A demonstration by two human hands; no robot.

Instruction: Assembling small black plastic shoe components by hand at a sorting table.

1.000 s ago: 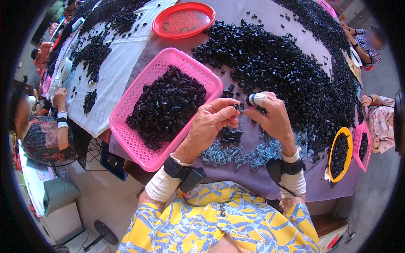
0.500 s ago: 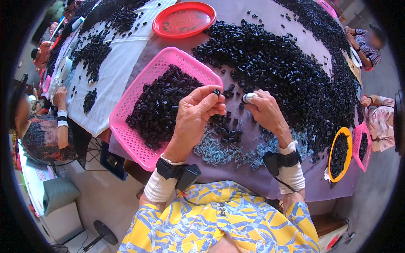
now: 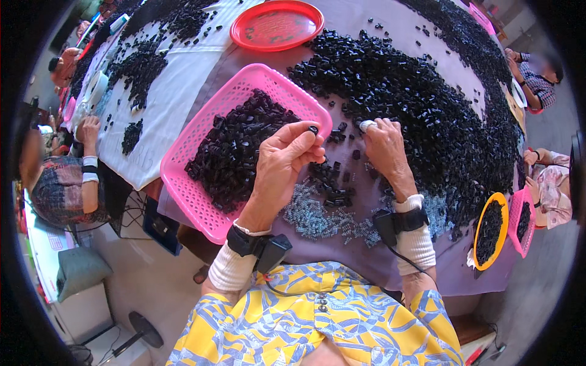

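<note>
Presently my left hand (image 3: 282, 160) pinches one black tubular part (image 3: 313, 130), twelve o'clock; my right hand (image 3: 387, 147) curls at the black heap (image 3: 421, 104), one o'clock, grip hidden; probably picking; next calls for fine pinching.

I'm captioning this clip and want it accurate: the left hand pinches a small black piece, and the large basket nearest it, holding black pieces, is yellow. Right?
Not quite: the large basket is pink, as the head view shows. The left hand does pinch a small black piece, and the basket holds black pieces.
</note>
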